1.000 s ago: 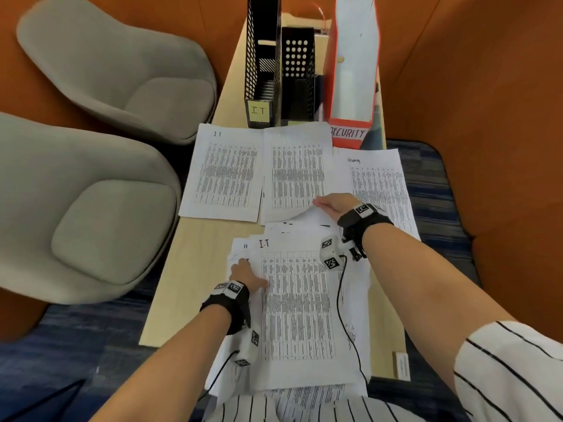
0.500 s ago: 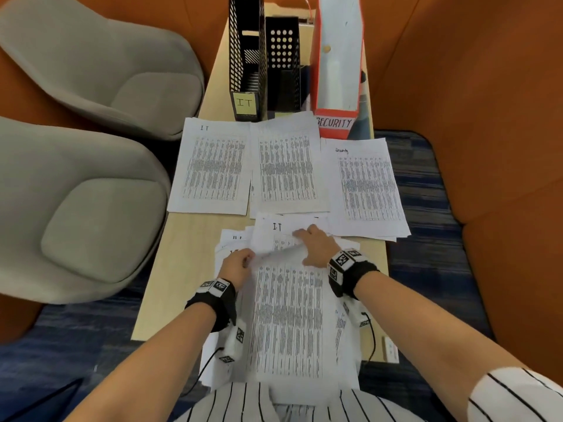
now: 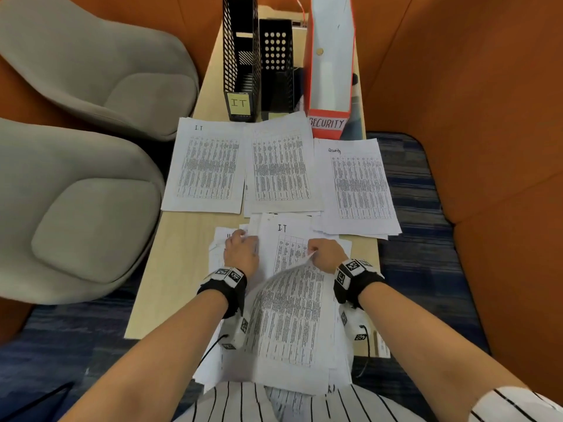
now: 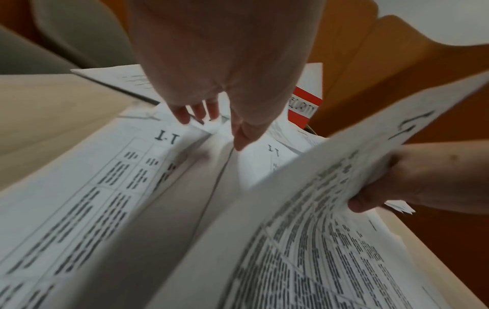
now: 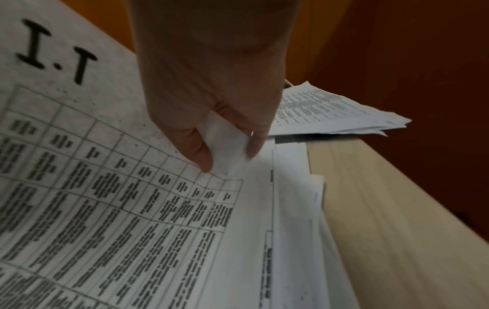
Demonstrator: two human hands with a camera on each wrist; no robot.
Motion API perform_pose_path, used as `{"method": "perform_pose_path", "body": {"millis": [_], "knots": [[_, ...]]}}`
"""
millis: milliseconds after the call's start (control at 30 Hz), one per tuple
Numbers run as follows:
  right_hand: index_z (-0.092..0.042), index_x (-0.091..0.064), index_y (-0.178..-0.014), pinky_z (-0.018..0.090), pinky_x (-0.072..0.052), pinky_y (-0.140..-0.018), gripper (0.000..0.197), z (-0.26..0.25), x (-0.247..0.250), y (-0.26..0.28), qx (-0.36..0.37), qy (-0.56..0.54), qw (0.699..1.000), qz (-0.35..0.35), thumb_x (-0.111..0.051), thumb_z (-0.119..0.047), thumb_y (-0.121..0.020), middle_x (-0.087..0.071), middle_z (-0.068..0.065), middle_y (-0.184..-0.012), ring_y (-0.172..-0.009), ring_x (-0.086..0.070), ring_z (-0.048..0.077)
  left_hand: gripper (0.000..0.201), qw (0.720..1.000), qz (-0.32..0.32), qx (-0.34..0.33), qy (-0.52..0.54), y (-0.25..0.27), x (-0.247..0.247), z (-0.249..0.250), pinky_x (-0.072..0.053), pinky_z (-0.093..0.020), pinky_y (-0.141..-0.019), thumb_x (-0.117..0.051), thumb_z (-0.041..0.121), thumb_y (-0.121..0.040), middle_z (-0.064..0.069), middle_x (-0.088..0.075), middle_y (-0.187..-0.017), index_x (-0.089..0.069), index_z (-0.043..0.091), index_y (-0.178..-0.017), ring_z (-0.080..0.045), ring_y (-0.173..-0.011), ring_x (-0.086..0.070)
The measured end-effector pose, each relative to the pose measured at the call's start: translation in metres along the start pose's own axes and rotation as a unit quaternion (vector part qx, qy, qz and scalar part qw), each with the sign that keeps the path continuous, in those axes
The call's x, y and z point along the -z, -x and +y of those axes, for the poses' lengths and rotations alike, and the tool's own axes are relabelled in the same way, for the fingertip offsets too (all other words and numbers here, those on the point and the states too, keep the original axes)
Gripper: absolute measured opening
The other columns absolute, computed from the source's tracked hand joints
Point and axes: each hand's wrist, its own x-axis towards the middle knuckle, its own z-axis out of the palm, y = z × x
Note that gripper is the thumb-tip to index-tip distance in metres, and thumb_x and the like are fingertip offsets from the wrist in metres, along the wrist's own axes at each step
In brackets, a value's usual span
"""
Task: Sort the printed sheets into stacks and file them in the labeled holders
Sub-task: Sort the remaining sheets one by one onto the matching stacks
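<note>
A loose pile of printed sheets [image 3: 274,239] lies at the table's near end. My right hand [image 3: 316,252] pinches the top sheet [image 3: 289,315] by its far right corner and lifts it, so the sheet bows upward. The right wrist view shows the thumb and fingers of that right hand [image 5: 228,158] closed on the corner, with "I.T" handwritten on the top sheet [image 5: 105,177]. My left hand [image 3: 240,246] rests with straight fingers [image 4: 185,115] on the pile's left side. Beyond lie three sorted stacks: I.T [image 3: 207,166], middle [image 3: 280,166], Security [image 3: 356,184].
At the table's far end stand a black mesh holder labeled IT [image 3: 240,56], a second black holder [image 3: 275,65] and a red-and-white SECURITY holder [image 3: 329,71]. Two grey chairs [image 3: 76,208] sit left of the narrow wooden table [image 3: 182,254]. Orange walls close in behind and right.
My right hand came back from the middle stack to the near pile, took the top sheet's corner and lifted it. My left hand shifted slightly forward on the pile.
</note>
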Motion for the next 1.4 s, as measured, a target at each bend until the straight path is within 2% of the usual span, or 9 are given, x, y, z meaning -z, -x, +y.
{"method": "perform_pose_path", "body": {"millis": [267, 433, 600, 700, 800, 967, 1067, 1167, 1400], "knots": [[-0.020, -0.054, -0.094, 0.034, -0.046, -0.079, 0.015, -0.002, -0.003, 0.002, -0.020, -0.006, 1.000, -0.012, -0.060, -0.031, -0.086, -0.061, 0.003, -0.093, -0.085, -0.058, 0.023, 0.021, 0.986, -0.100, 0.028, 0.129, -0.003, -0.002, 0.010, -0.046, -0.037, -0.090, -0.049, 0.009, -0.090, -0.012, -0.062, -0.112, -0.053, 0.011, -0.110, -0.032, -0.107, -0.058], [-0.016, -0.060, -0.081, 0.044, -0.037, -0.105, 0.009, 0.001, 0.008, 0.001, 0.036, -0.019, 0.984, 0.171, -0.067, -0.023, -0.080, -0.052, 0.009, -0.129, -0.120, -0.046, 0.027, 0.028, 0.976, -0.199, -0.054, 0.069, 0.008, 0.006, -0.006, -0.042, -0.029, -0.089, -0.052, 0.009, -0.087, -0.005, -0.063, -0.114, -0.060, 0.015, -0.114, -0.025, -0.108, -0.057], [-0.016, -0.044, -0.092, 0.030, -0.044, -0.055, 0.023, -0.011, 0.012, 0.002, 0.028, -0.031, 0.997, 0.064, -0.052, 0.002, -0.081, -0.059, 0.007, -0.082, -0.070, -0.058, 0.026, 0.038, 0.970, -0.209, 0.006, 0.127, 0.006, 0.008, -0.012, -0.044, -0.035, -0.093, -0.049, -0.002, -0.081, -0.010, -0.058, -0.118, -0.054, 0.013, -0.116, -0.028, -0.112, -0.054], [-0.022, -0.042, -0.120, 0.036, -0.053, -0.060, 0.049, -0.012, 0.001, 0.000, 0.030, 0.009, 0.998, 0.050, -0.052, 0.005, -0.080, -0.064, 0.005, -0.089, -0.072, -0.063, 0.025, 0.052, 0.979, -0.105, 0.068, 0.159, -0.002, 0.007, -0.005, -0.041, -0.031, -0.091, -0.049, -0.004, -0.082, -0.016, -0.047, -0.132, -0.043, 0.005, -0.133, -0.031, -0.122, -0.047], [-0.018, -0.056, -0.083, 0.032, -0.050, -0.068, 0.019, -0.015, -0.007, 0.002, 0.035, 0.094, 0.995, 0.010, -0.048, -0.001, -0.087, -0.058, 0.003, -0.085, -0.082, -0.063, 0.026, 0.042, 0.977, -0.093, 0.087, 0.173, -0.008, 0.006, -0.001, -0.042, -0.031, -0.081, -0.047, -0.007, -0.081, -0.022, -0.054, -0.121, -0.048, -0.003, -0.124, -0.036, -0.113, -0.053], [-0.020, -0.038, -0.060, 0.025, -0.035, -0.058, 0.034, -0.009, -0.018, 0.000, 0.007, 0.081, 0.997, 0.008, -0.043, -0.003, -0.089, -0.044, -0.005, -0.064, -0.072, -0.051, 0.021, 0.047, 0.966, -0.102, 0.088, 0.220, -0.020, 0.003, -0.018, -0.047, -0.039, -0.095, -0.053, -0.004, -0.077, -0.014, -0.060, -0.117, -0.046, 0.009, -0.122, -0.030, -0.110, -0.057], [-0.015, -0.044, -0.062, 0.019, -0.032, -0.055, 0.031, -0.009, -0.012, 0.001, 0.011, 0.051, 0.999, -0.009, -0.044, -0.005, -0.092, -0.049, -0.003, -0.067, -0.072, -0.050, 0.018, 0.042, 0.984, -0.024, 0.039, 0.173, -0.018, 0.011, -0.020, -0.045, -0.029, -0.081, -0.052, -0.004, -0.080, -0.014, -0.060, -0.107, -0.052, 0.014, -0.119, -0.027, -0.095, -0.059], [-0.009, -0.055, -0.078, 0.022, -0.039, -0.062, 0.019, -0.008, -0.008, 0.002, 0.011, 0.044, 0.999, -0.019, -0.044, -0.009, -0.093, -0.057, 0.004, -0.079, -0.072, -0.052, 0.020, 0.053, 0.990, -0.049, -0.020, 0.132, -0.016, 0.012, -0.017, -0.043, -0.037, -0.101, -0.050, -0.002, -0.086, -0.013, -0.055, -0.130, -0.046, 0.018, -0.135, -0.029, -0.119, -0.053], [-0.012, -0.049, -0.072, 0.025, -0.039, -0.063, 0.021, -0.011, -0.007, 0.004, 0.003, 0.051, 0.999, -0.013, -0.042, -0.008, -0.092, -0.054, 0.002, -0.076, -0.073, -0.052, 0.021, 0.052, 0.981, -0.038, 0.041, 0.185, -0.017, 0.014, 0.000, -0.042, -0.031, -0.091, -0.050, 0.001, -0.086, -0.013, -0.055, -0.130, -0.043, 0.014, -0.136, -0.031, -0.114, -0.055]]}}
